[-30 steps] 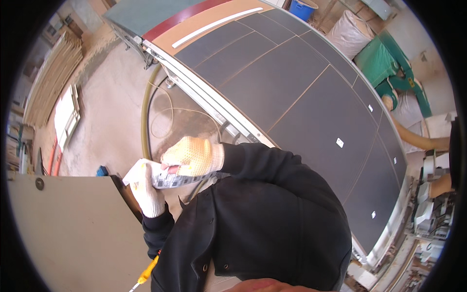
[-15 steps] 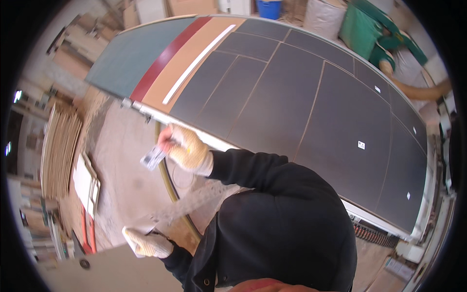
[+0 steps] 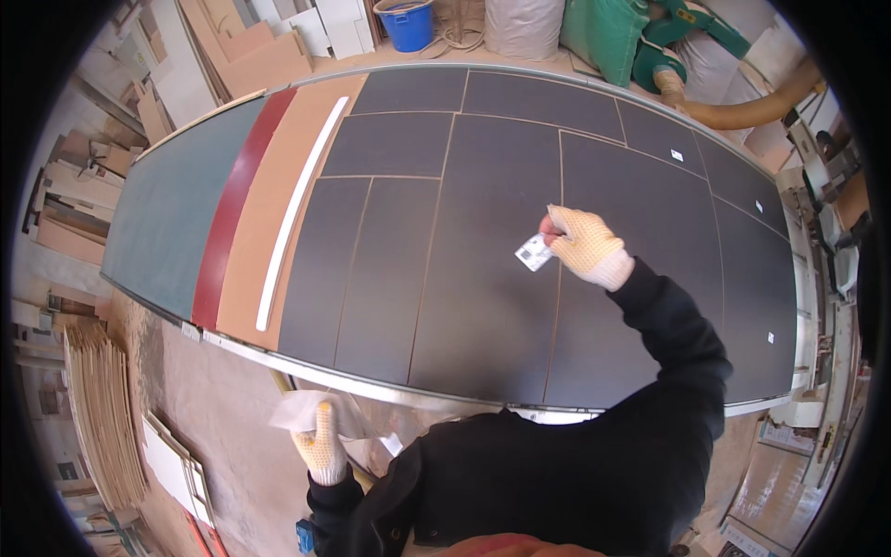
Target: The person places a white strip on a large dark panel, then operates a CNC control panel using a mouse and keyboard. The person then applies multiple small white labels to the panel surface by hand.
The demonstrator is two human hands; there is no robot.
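Note:
My right hand, in a cream knitted work glove with fingertips showing, pinches a small white printed label above the dark grey cut panels. In my left hand, also gloved, is a whitish, translucent strip of paper, its thumb lying over the strip. That hand is off the near edge of the table. Similar white labels lie on the panels at the right, one toward the far side and another toward the near side. My right sleeve covers part of a large panel.
A white strip lies on a brown board beside a dark red band and a grey-green surface. Behind the table stand a blue bucket, sacks and a hose. Stacked boards stand at the left.
My right hand has carried the label rightward, from beyond the table's near edge to above the dark panels. My left hand has risen with the paper strip. The view has shifted too.

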